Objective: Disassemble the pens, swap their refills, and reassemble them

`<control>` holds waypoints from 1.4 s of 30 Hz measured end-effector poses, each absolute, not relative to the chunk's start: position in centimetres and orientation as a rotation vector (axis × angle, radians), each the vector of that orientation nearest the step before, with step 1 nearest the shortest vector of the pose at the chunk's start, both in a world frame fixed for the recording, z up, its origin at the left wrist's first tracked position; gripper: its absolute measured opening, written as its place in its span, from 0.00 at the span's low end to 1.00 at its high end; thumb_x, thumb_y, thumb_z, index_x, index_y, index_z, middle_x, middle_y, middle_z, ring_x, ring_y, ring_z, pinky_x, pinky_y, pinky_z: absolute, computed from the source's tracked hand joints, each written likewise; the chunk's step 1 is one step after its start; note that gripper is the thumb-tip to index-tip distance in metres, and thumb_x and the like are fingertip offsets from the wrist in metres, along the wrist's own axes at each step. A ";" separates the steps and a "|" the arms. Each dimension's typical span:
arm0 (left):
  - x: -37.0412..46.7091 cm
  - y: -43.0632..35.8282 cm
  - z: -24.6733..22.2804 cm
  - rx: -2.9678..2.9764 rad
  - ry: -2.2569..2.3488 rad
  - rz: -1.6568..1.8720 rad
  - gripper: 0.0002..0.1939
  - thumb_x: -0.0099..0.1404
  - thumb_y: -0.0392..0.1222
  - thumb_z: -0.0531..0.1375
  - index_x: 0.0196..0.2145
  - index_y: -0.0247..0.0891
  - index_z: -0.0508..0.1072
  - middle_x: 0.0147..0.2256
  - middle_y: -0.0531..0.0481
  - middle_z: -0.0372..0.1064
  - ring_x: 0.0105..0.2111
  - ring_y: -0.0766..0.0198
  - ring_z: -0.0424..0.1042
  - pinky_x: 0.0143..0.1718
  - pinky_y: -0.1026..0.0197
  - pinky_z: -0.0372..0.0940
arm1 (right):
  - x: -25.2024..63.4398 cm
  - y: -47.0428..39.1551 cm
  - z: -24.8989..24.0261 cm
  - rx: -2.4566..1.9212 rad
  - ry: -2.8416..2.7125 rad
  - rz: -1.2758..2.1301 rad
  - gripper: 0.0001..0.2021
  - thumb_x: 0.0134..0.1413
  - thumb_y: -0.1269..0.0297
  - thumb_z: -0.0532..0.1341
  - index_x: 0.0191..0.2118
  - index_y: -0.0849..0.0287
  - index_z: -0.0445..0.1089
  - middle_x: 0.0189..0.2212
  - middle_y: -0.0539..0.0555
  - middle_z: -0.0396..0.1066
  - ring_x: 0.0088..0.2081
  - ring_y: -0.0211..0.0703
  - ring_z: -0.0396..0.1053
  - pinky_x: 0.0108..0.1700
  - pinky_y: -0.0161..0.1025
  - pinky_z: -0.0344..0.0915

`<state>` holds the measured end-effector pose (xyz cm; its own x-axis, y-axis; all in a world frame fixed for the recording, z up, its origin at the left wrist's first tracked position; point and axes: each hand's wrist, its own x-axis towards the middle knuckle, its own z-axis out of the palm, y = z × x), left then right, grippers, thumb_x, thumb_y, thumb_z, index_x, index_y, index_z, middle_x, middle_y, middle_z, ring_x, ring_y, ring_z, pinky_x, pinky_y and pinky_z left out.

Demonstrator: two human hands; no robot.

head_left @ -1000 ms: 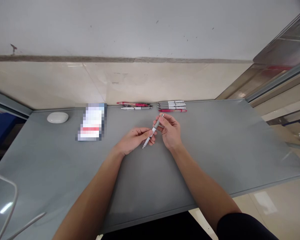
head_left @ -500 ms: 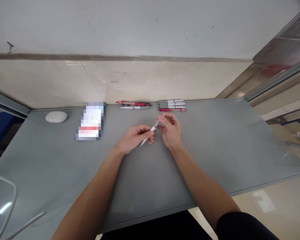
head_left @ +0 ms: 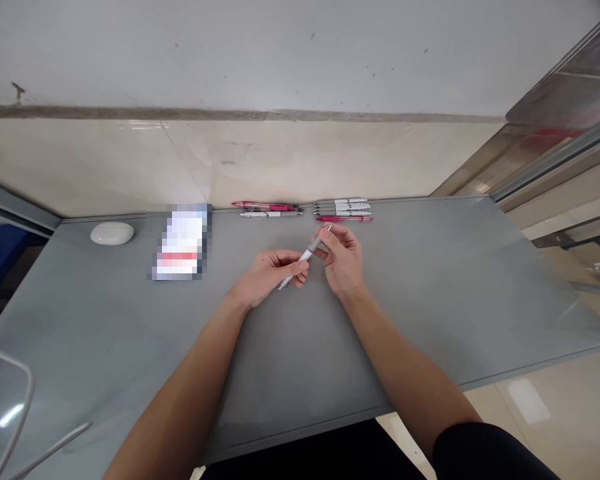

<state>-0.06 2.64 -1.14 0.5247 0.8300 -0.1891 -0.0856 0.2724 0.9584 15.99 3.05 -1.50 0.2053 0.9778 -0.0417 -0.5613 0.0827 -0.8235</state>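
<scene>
A white and grey pen (head_left: 305, 255) is held at a slant between both hands above the grey table. My left hand (head_left: 275, 273) is closed around its white lower part, thumb on top. My right hand (head_left: 343, 260) pinches the grey grip near the silver tip, which points up and to the right. Just beyond the hands, several white pens (head_left: 350, 207) lie side by side with a red pen (head_left: 344, 219) in front of them. To their left lie red pens (head_left: 265, 206) and a white pen (head_left: 271, 215).
A white computer mouse (head_left: 112, 233) rests on the grey table (head_left: 430, 293) at the left. Beside it lies a blurred-out flat item with a bright face (head_left: 180, 241). A white cable (head_left: 27, 393) curves over the near left corner. The wall (head_left: 300, 160) closes off the back.
The pen has shifted very slightly within the hands, its tip a little further up and right. Both hands stay in nearly the same place.
</scene>
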 end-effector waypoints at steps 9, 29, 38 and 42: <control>-0.3 2.4 -0.3 1.067 0.745 0.563 0.17 0.63 0.52 0.61 0.38 0.34 0.77 0.28 0.49 0.71 0.28 0.67 0.72 0.32 0.62 0.67 | 16.0 2.7 -1.3 -0.835 -0.678 1.334 0.07 0.44 0.62 0.69 0.33 0.53 0.75 0.31 0.48 0.74 0.31 0.36 0.71 0.34 0.37 0.73; -0.5 2.4 -0.4 1.140 0.756 0.597 0.14 0.64 0.50 0.61 0.36 0.35 0.75 0.31 0.48 0.71 0.27 0.68 0.70 0.29 0.65 0.65 | 16.3 2.7 -1.2 -0.880 -0.665 1.293 0.08 0.41 0.62 0.71 0.30 0.54 0.74 0.32 0.46 0.73 0.29 0.33 0.69 0.31 0.35 0.71; -0.3 2.0 0.2 1.044 0.737 0.547 0.17 0.63 0.52 0.61 0.39 0.34 0.76 0.29 0.47 0.72 0.27 0.66 0.71 0.29 0.64 0.66 | 16.4 2.5 -1.1 -0.776 -0.687 1.374 0.07 0.45 0.62 0.68 0.34 0.51 0.76 0.32 0.47 0.73 0.31 0.34 0.70 0.33 0.34 0.71; -0.2 2.1 0.2 1.045 0.790 0.614 0.16 0.61 0.51 0.63 0.36 0.34 0.76 0.31 0.46 0.73 0.28 0.66 0.71 0.31 0.63 0.66 | 16.4 2.7 -1.4 -0.752 -0.650 1.368 0.06 0.44 0.62 0.69 0.32 0.51 0.74 0.31 0.45 0.72 0.30 0.33 0.69 0.32 0.33 0.70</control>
<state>-0.19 2.12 0.17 0.5805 0.7669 -0.2735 -0.0753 0.3850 0.9198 16.37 2.73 -1.42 0.1014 0.9946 -0.0217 -0.6119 0.0452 -0.7896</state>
